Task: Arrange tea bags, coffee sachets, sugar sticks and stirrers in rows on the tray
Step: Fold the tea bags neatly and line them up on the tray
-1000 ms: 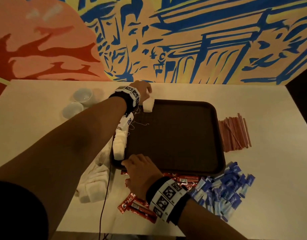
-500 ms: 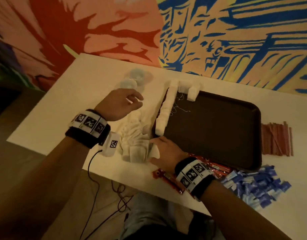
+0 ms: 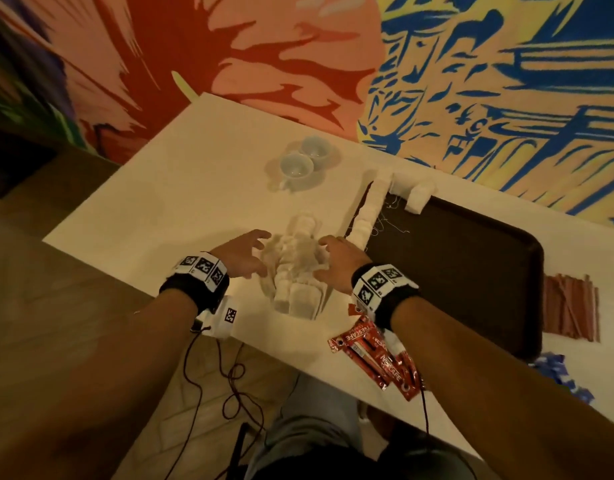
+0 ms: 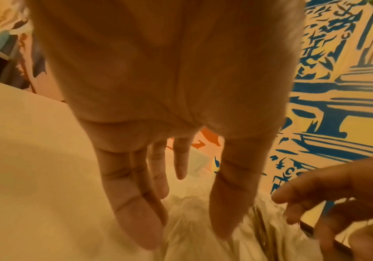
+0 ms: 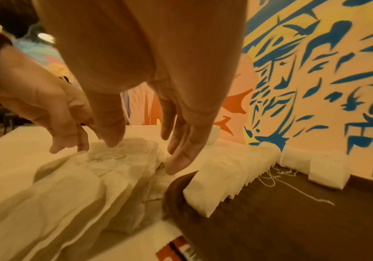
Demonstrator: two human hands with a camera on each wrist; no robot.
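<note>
Roughly a quarter done: one tea-bag row (image 3: pixel 364 216) lines the tray's (image 3: pixel 471 271) left edge, two more bags along its far edge. Loose tea bags (image 3: pixel 295 268) (uncountable heap) lie just left of the tray, left hand (image 3: pixel 241 252) and right hand (image 3: pixel 336 259) spread, bracketing it, gripping nothing. Coffee sachets (image 3: pixel 378 355), stirrers (image 3: pixel 572 308), sugar sticks (image 3: pixel 558 375) untouched off-tray; two cups (image 3: pixel 303 159).

One brown tray (image 3: pixel 471 271); two white cups (image 3: pixel 303 161); two hands (image 3: pixel 243 254); one loose heap of tea bags (image 3: pixel 296 268), too many to count; about four red coffee sachets (image 3: pixel 374 355) show; the stirrers (image 3: pixel 570 310) and blue sugar sticks (image 3: pixel 562 377) are uncountable.
</note>
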